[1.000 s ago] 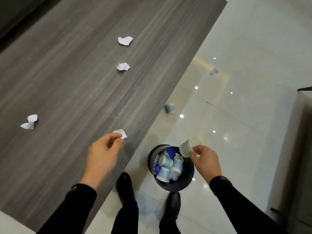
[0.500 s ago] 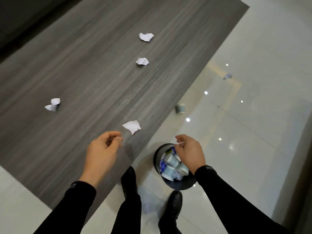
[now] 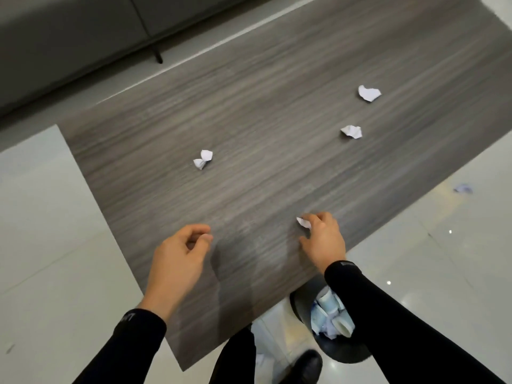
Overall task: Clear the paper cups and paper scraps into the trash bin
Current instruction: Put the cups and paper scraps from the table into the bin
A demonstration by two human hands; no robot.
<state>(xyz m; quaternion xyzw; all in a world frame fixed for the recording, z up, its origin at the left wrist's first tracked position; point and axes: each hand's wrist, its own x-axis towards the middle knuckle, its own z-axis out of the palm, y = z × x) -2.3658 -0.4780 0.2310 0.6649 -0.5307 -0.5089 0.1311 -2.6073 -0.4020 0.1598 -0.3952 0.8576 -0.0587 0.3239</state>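
On the grey wood-grain table (image 3: 277, 167) lie three crumpled white paper scraps: one in the middle (image 3: 203, 159) and two at the far right (image 3: 352, 131) (image 3: 369, 92). My right hand (image 3: 322, 241) rests near the table's front edge, its fingertips closed on a fourth small paper scrap (image 3: 302, 222). My left hand (image 3: 181, 253) hovers over the front left of the table, fingers curled in, holding nothing. The black trash bin (image 3: 346, 353) stands on the floor under my right forearm, partly hidden, with several paper cups (image 3: 329, 304) inside.
A grey sofa (image 3: 69, 37) runs along the far side beyond the table. Another scrap (image 3: 462, 187) lies on the glossy white floor at right. My legs and a black shoe (image 3: 307, 364) are between the table edge and the bin.
My right hand dropped its paper cup into the bin, then moved up onto the table and closed on the near scrap. My left hand let that scrap go. The view swung left.
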